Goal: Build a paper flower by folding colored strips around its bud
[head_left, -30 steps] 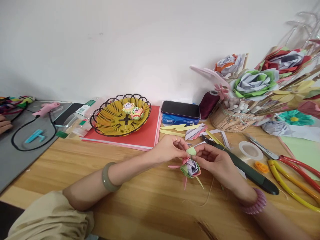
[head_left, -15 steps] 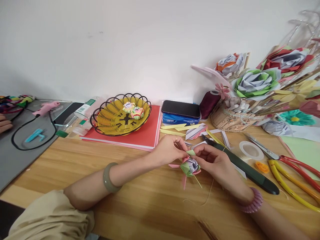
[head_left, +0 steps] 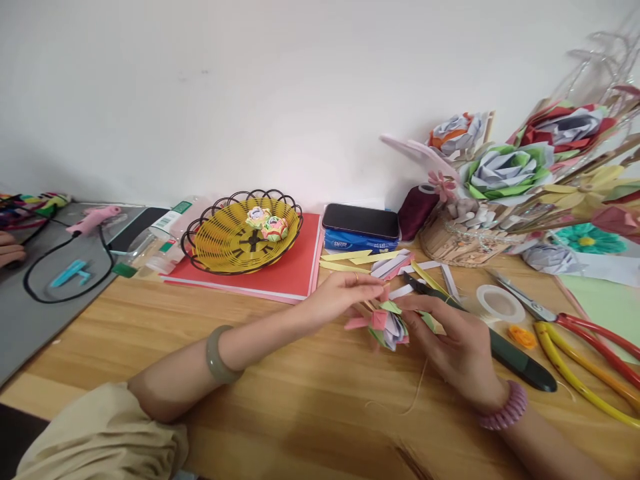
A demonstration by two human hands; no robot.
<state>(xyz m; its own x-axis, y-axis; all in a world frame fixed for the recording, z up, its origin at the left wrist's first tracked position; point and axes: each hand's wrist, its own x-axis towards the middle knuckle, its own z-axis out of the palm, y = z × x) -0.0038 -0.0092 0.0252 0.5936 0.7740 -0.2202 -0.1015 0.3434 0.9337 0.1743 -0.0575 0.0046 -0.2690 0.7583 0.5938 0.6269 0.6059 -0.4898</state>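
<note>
A small folded paper flower (head_left: 393, 327) in white, green and pink is held between my hands above the wooden table (head_left: 300, 393). My left hand (head_left: 347, 293) pinches it from the left, near its pink strips. From the right, the fingers of my right hand (head_left: 445, 330) are closed on its green edge; the fingertips are partly hidden. A thin thread (head_left: 415, 393) trails onto the table below. Just behind lie cut paper strips (head_left: 350, 257) in yellow, white and pink, and a dark green curling iron-like tool (head_left: 520, 363) reaches past my right hand.
A yellow woven basket (head_left: 215, 247) with two small paper flowers stands on red paper (head_left: 305, 267). A phone (head_left: 360, 220) rests on a blue tissue pack (head_left: 360, 240). Scissors (head_left: 545, 313), a tape roll (head_left: 500, 303) and a flower pot (head_left: 460, 237) are right. Another person's hand (head_left: 11, 250) is far left.
The paper flower has turned and tipped rightward between my hands. My left hand has shifted slightly right and up, and my right fingers have changed their hold. The view has moved slightly.
</note>
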